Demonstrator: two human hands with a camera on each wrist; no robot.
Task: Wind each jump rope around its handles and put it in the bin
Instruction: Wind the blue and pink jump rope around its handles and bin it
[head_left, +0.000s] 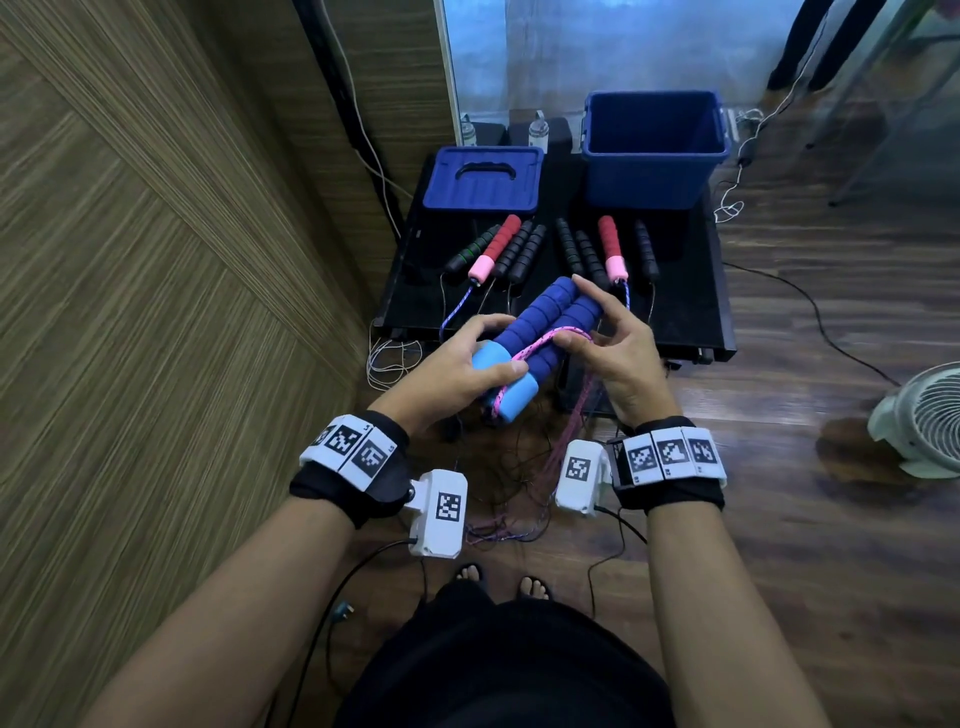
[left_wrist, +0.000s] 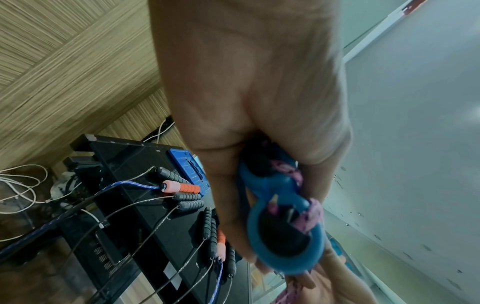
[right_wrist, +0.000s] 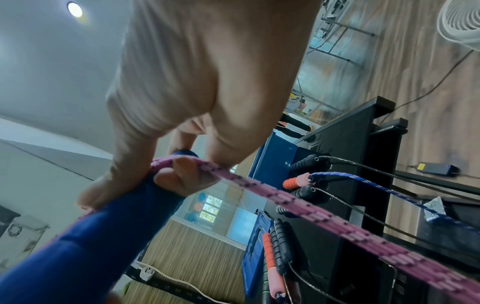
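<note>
Nearest my view, the left hand curls its fingers and thumb around the light-blue end caps of the blue handles, two ribbed foam cylinders pressed side by side. I see their long axis running diagonally, capped ends toward me and to the left, far ends pointing up and right toward the bin. The right hand pinches the pink rope, a braided, speckled cord, against the handles, with its forefinger stretched to their far tip. One turn of rope crosses the foam; the rest hangs down toward the floor. The bundle is held in the air in front of the bin, above the near edge of the black table. The bin is a deep blue plastic box; left of it lies its flat lid. Between bin and hands lie other ropes' handles, black and red-pink ribbed foam.
</note>
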